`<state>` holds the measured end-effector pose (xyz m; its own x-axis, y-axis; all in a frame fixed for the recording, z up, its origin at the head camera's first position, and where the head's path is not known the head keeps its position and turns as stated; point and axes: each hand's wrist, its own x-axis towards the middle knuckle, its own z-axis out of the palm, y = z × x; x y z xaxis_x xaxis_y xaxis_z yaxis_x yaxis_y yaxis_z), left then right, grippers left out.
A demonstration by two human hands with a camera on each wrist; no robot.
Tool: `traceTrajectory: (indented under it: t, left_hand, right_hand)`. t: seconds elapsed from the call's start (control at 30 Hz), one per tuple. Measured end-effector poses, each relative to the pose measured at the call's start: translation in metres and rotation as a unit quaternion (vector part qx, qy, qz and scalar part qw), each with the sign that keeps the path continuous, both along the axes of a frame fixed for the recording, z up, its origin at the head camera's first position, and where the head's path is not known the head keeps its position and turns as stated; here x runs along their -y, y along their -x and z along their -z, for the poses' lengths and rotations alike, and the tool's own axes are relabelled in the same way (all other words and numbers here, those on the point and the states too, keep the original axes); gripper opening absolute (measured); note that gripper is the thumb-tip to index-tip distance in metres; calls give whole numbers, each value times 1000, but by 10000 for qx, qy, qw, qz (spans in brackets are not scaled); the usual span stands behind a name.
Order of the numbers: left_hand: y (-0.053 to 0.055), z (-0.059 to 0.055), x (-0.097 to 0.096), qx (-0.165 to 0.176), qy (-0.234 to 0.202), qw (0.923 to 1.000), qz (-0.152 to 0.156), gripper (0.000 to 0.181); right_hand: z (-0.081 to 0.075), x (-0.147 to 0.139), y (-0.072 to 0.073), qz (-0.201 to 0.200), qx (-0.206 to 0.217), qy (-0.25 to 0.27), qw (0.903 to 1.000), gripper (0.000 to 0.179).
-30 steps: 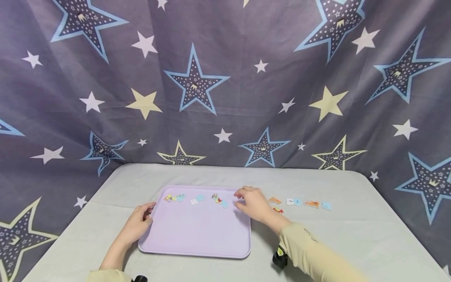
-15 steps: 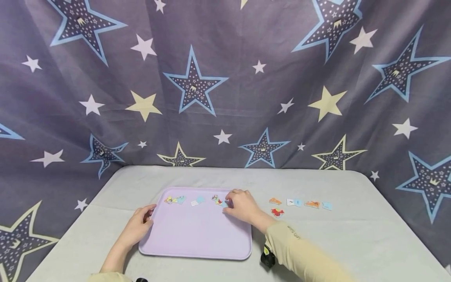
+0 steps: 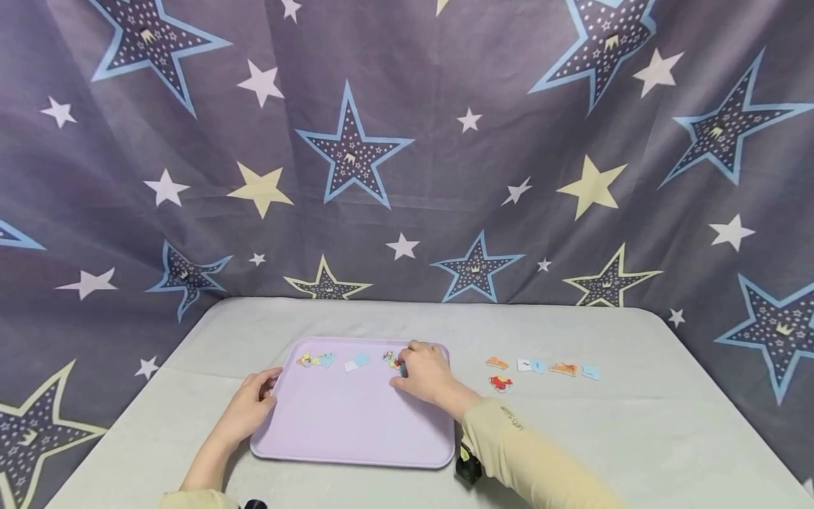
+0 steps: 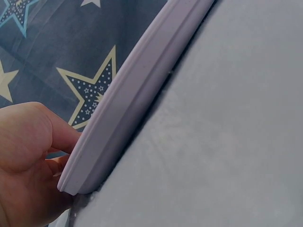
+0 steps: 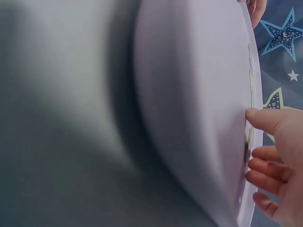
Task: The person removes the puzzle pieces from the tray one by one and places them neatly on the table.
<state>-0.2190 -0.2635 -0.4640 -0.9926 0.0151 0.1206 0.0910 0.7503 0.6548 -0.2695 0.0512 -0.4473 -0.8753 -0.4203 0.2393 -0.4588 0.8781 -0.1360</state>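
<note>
Some puzzle pieces [image 3: 391,358] sit lower centre on a lilac tray [image 3: 343,420], pinched by the right hand [image 3: 424,370]; the left hand [image 3: 250,403] grips the tray's left rim; lettering [image 3: 511,417] on the right sleeve [image 3: 531,452] seems to start "Let's", the rest too small

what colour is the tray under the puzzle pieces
The tray is plain pale lilac, best seen in the head view.

The pale purple tray [image 3: 346,424] lies flat, small colourful cutout pieces [image 3: 361,359] along its far side.
</note>
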Motion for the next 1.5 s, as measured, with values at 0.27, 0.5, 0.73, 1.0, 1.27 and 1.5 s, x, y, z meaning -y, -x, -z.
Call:
traceTrajectory:
  t: [0.27, 0.5, 0.73, 1.0, 1.27, 1.5]
  left_hand:
    - [-1, -4, -3, 127, -62, 9999, 33, 48]
    - [-2, -3, -4, 106, -64, 9999, 40, 48]
    - [-2, -2, -3, 159, -75, 9998, 26, 48]
    - [-2, -4, -3, 183, -61, 9998, -8, 47]
    - [0, -3, -1, 135, -31, 9999, 37, 47]
    - [1, -2, -1, 144, -12, 9999, 44, 48]
  right_hand:
    - [2, 3, 2, 97, 128, 281, 9995, 30]
    - [5, 2, 2, -16, -107, 428, 9990, 18]
    - [6, 1, 3, -235, -326, 557, 9976, 12]
    - [6, 0, 2, -405, -373, 612, 9966, 10]
    - [3, 0, 0, -513, -209, 653, 9963, 13]
    - [0, 0, -4, -690, -89, 785, 9945, 22]
